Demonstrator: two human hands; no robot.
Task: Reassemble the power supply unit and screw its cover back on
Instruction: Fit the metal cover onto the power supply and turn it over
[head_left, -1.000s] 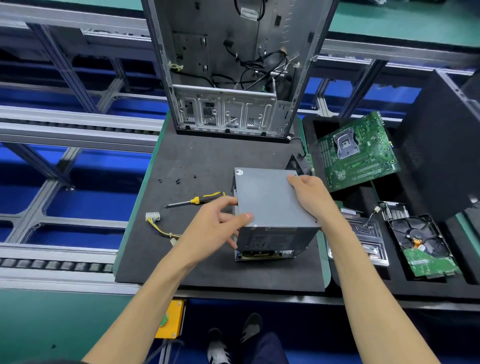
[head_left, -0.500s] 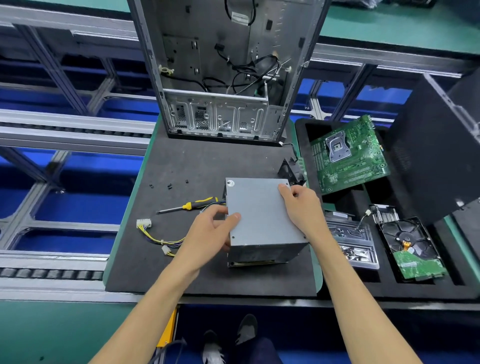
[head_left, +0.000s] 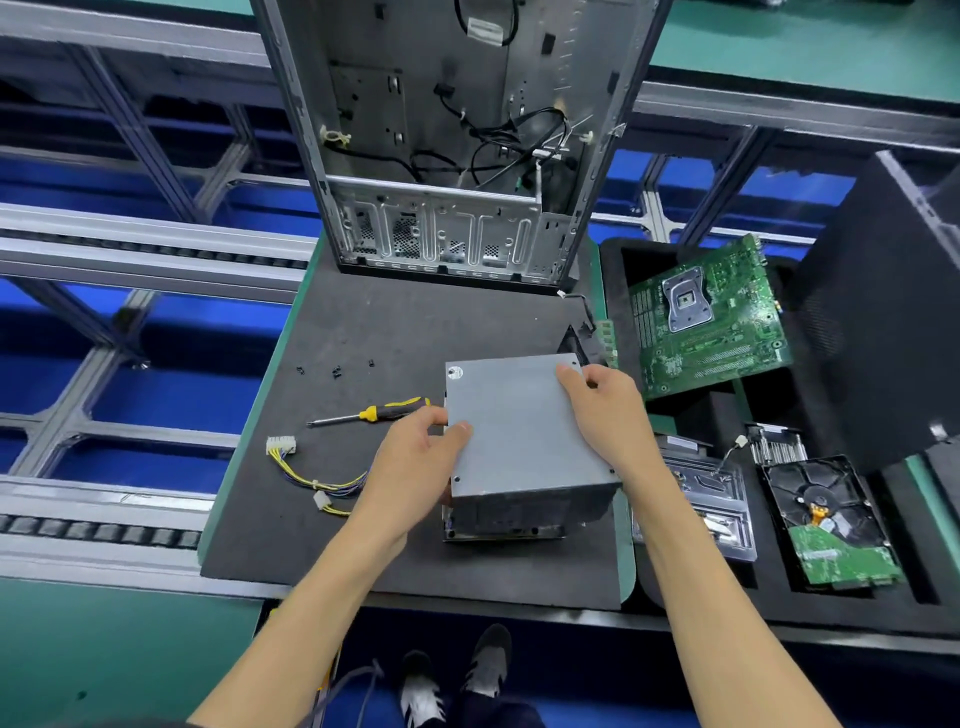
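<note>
Grey PSU (head_left: 524, 431) on the black mat (head_left: 395, 322) of the bench, cover on top. Left hand (head_left: 415, 457) gripping its left edge, thumb over the cover; right hand (head_left: 608, 410) gripping the far right corner. Screwdriver (head_left: 371, 413) and loose screws (head_left: 335, 370) just left, on the mat

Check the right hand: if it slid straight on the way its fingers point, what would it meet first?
The right hand points up-left across the cover. Nothing else lies on that cover; past its far edge, probably bare mat, then the case.
</note>
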